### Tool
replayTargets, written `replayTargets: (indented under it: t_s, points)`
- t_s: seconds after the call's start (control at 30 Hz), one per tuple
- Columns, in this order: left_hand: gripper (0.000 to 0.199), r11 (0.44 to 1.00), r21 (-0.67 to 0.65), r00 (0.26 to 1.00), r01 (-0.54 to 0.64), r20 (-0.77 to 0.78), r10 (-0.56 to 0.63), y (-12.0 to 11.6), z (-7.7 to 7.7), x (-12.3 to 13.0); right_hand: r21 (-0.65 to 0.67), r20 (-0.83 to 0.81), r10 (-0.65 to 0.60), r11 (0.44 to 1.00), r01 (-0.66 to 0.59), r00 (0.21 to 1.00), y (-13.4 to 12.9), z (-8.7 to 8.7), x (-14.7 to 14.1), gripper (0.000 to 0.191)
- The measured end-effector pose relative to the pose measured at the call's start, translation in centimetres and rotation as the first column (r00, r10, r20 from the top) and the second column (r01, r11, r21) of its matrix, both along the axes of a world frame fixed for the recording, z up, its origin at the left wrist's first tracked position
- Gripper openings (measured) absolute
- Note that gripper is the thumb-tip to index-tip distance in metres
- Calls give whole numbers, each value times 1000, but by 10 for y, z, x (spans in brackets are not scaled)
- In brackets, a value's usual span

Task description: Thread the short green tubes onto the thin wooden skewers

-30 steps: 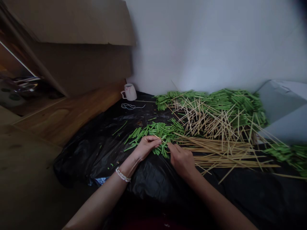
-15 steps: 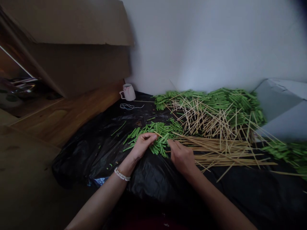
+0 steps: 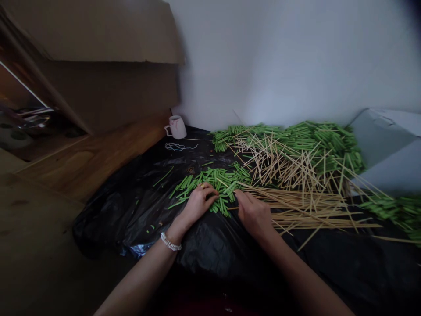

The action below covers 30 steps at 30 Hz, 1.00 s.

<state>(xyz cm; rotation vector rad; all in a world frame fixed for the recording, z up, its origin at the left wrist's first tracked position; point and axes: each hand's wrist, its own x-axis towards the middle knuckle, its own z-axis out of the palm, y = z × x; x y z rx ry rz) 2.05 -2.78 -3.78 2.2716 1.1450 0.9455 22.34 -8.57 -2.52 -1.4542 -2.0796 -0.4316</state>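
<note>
My left hand (image 3: 201,201) reaches over a loose pile of cut green stem pieces (image 3: 222,177). Its thumb and index finger come together at the pile's near side, and whatever is between them is too small to make out. A little to the right, my right hand (image 3: 254,214) is closed, thumb against bent fingers. A thin tan stick seems to be pinched there, mostly hidden by the fingers. Beside this hand lies a bundle of long tan sticks (image 3: 305,202), pointing right. Black plastic sheeting (image 3: 210,245) spreads under everything.
Behind the bundle, sticks with green pieces on their ends (image 3: 312,145) are heaped against the wall. More green pieces (image 3: 397,213) lie at the far right, near a pale box (image 3: 384,140). A white mug (image 3: 177,127), a tangled cord (image 3: 176,146) and a cardboard box (image 3: 115,66) are at the left.
My left hand's fingers have gone from pinching a thin stick to bending down onto the green pieces. My right hand has shifted slightly right and stays closed.
</note>
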Motion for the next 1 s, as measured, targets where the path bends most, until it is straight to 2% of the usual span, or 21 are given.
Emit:
replayTargets:
  t_s: [0.07,0.13,0.23,0.33,0.43,0.5,0.6,0.77,1.0]
  points:
    - [13,1000,-3,998,-27,59,27,0,1,0,20,-9,-4,1000,4,1000,0,0,0,31]
    - [13,993,-54,977,-107,178,115,2,0,0,29,-9,-1,1000,1,1000,0,-1,-1,31]
    - [21,950,-263,878,-167,398,265,6,-2,-1,7,6,7,1000,-7,1000,-1,-2,-2,32]
    - [33,880,-473,741,-44,575,346,9,-4,-3,-33,37,11,999,-9,999,-2,-2,-4,33]
    - [33,820,-561,610,115,691,387,9,-3,-3,-67,54,10,998,-6,999,-3,-3,-4,34]
    - [32,785,-586,548,202,732,405,8,-1,-2,-73,55,7,997,-3,998,-3,-4,-5,35]
    - [30,751,-603,525,270,746,410,5,1,0,-69,52,10,998,-6,999,-2,-5,-5,34]
    - [30,738,-610,535,287,742,405,3,4,2,-84,49,6,996,-2,999,-3,-4,-6,35]
    - [29,685,-649,459,329,744,485,5,6,0,-66,36,20,998,-17,999,-3,-3,-6,34]
